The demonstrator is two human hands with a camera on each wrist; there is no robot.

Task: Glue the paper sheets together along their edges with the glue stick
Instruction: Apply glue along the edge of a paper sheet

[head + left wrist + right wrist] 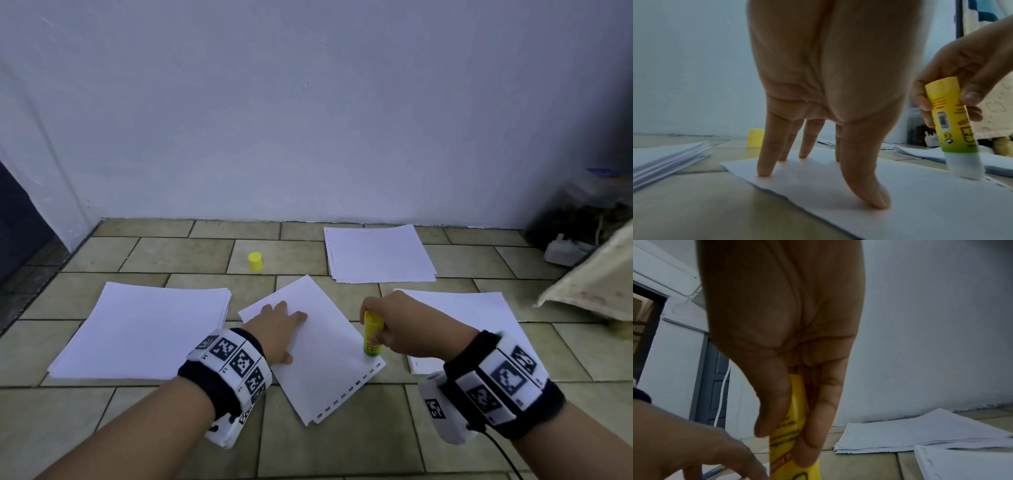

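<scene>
White paper, a single sheet [318, 346] lying askew on the tan tiled floor [342, 438], is pinned by the spread, straight fingertips [764, 172] of the left hand [277, 329], while the right hand [400, 325] grips a yellow-and-green glue stick [371, 337] between thumb and fingers, its white glue tip pressed to the sheet's right edge beside a row of punched slots. Bare tile lies open in front of the sheet's near corner; stacks of white paper flank it on the left [144, 332] and right [479, 315], with a third stack [378, 253] near the pale wall [308, 102]. The stick's yellow cap [255, 261] stands alone on a tile beyond the sheet. On the label a barcode shows in the left wrist view; its lettering is too blurred to read.
</scene>
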